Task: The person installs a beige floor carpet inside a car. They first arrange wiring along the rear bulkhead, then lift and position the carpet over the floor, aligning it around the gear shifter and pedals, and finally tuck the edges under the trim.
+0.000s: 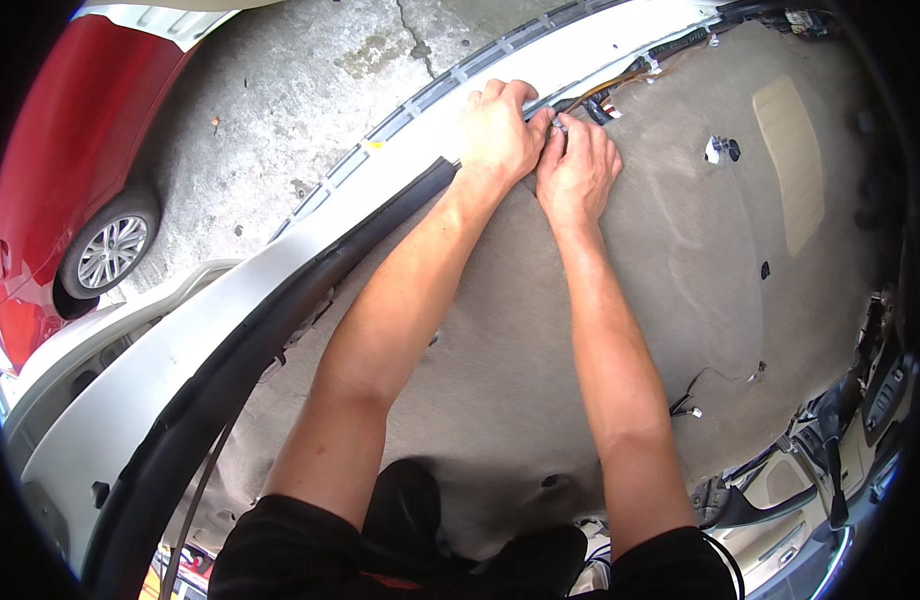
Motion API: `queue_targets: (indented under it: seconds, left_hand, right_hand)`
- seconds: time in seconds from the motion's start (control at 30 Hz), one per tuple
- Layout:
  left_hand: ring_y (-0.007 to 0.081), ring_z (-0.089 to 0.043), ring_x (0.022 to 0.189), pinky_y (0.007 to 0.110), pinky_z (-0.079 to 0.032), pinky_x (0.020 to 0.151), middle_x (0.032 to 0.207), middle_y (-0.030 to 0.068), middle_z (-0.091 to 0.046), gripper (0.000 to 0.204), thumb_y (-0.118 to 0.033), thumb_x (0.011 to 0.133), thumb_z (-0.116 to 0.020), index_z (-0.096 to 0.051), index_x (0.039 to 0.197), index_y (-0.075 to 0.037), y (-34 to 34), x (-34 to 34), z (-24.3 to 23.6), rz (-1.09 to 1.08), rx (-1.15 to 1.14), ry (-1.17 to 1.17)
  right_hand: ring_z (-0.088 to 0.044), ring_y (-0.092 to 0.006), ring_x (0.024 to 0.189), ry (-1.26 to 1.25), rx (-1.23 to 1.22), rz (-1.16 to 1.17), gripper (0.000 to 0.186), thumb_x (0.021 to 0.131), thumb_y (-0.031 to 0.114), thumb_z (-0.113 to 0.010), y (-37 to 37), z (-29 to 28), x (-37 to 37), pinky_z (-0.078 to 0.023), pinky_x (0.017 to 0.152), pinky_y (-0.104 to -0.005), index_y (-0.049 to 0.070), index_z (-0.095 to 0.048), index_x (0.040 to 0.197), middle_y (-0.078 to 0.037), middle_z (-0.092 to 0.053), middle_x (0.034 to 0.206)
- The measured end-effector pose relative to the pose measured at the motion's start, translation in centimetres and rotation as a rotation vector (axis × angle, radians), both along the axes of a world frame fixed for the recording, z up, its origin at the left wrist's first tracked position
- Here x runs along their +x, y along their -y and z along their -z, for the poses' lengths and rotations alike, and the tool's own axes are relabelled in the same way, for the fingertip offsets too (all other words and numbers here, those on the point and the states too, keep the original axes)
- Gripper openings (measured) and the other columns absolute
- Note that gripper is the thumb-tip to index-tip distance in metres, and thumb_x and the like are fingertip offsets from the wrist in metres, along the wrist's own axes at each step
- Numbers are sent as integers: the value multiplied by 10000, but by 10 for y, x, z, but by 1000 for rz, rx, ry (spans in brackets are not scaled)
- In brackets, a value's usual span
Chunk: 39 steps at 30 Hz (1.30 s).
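Both arms reach out over a car's grey-brown floor carpet (500, 350) to its edge along the white door sill (420, 140). My left hand (500, 130) rests over the sill with its fingers curled and its thumb toward the right hand. Close beside it, my right hand (578, 168) is closed at the carpet edge, fingertips pressed together. The fingertips nearly meet over a small spot; what they pinch is hidden. Just beyond them runs a wiring harness (635, 75) with orange and dark wires. A black rubber door seal (330, 250) ends short of my left wrist.
A red car (80, 130) stands on the cracked concrete floor (270, 90) at the left. The carpet has a beige heel pad (790, 165) and a white connector (715, 150). Loose wire ends (690, 411) poke through it. A beige door panel (780, 490) lies at lower right.
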<state>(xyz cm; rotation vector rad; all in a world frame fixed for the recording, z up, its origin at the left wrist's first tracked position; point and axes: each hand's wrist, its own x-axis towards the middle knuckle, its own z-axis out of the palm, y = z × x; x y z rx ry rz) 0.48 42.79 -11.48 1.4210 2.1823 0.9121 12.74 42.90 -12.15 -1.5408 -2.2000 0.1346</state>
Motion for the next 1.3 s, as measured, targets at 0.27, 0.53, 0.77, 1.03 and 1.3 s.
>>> queue_targets:
  seconds: [0.27,0.53,0.77,1.03,1.3]
  left_hand:
    - [337,-655,1055,453,-512,973,1050,125,-740,258,-326,929,-737,-799,1056,-110,-8,-1,-7,21,-106,69]
    - [329,-679,1035,446,-536,929,1042,111,-748,229,-333,927,-736,-808,1024,-139,-7,-11,-4,39,-96,90]
    - [352,-673,1023,454,-553,892,1027,126,-739,220,-326,909,-747,-802,986,-128,-4,-8,-6,64,-12,30]
    - [356,-668,1012,456,-557,874,1009,129,-738,233,-338,897,-757,-808,962,-120,-8,-6,-4,29,-52,70]
    - [312,-676,972,430,-530,904,1017,116,-737,230,-338,937,-733,-818,1009,-137,-5,-11,0,51,-34,75]
  right_hand:
    - [-620,-279,1132,-64,47,-2,218,950,160,-711,-3,5,5,-424,1050,-490,112,-729,1162,-71,-663,1136]
    - [-642,-246,1089,-68,55,-24,203,930,141,-731,-3,0,5,-438,1035,-471,99,-775,1124,-46,-686,1118]
    - [-638,-269,1069,-95,75,-11,153,918,124,-732,-4,2,8,-445,1013,-477,99,-769,1064,-41,-665,1075]
    - [-626,-257,1083,-117,57,-17,202,917,129,-737,-2,3,6,-435,1026,-472,99,-774,1113,-36,-660,1082]
    - [-582,-227,1164,56,-36,-45,313,943,188,-700,-1,-7,7,-381,1081,-467,113,-768,1239,-20,-644,1184]
